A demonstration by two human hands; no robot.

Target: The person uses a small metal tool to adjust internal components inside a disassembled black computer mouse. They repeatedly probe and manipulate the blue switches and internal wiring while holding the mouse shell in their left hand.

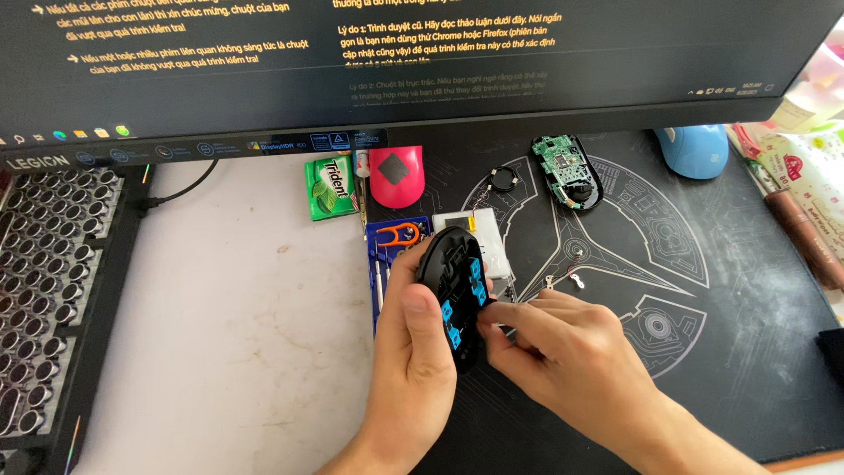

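The left hand (413, 339) grips the black mouse shell (455, 295) by its edge, thumb lying across the inner face, holding it upright above the bench (246, 352). The right hand (563, 343) is closed in a pinch at the shell's right rim, fingertips touching it beside the blue clips (475, 281); whether a small part sits in the pinch cannot be told.

Hazards, as judged from this position:
- The shell is held in the air. A slip of the left thumb would drop it onto the blue tool tray (396, 237) just below.
- The pinch works close to thin plastic clips. Excess force there may snap one.
- A small metal part (578, 281) lies loose on the dark mat (703, 290) near the right hand; a sweep of the wrist could scatter it.
- The circuit board (565, 169) sits exposed in the mouse base, well apart.
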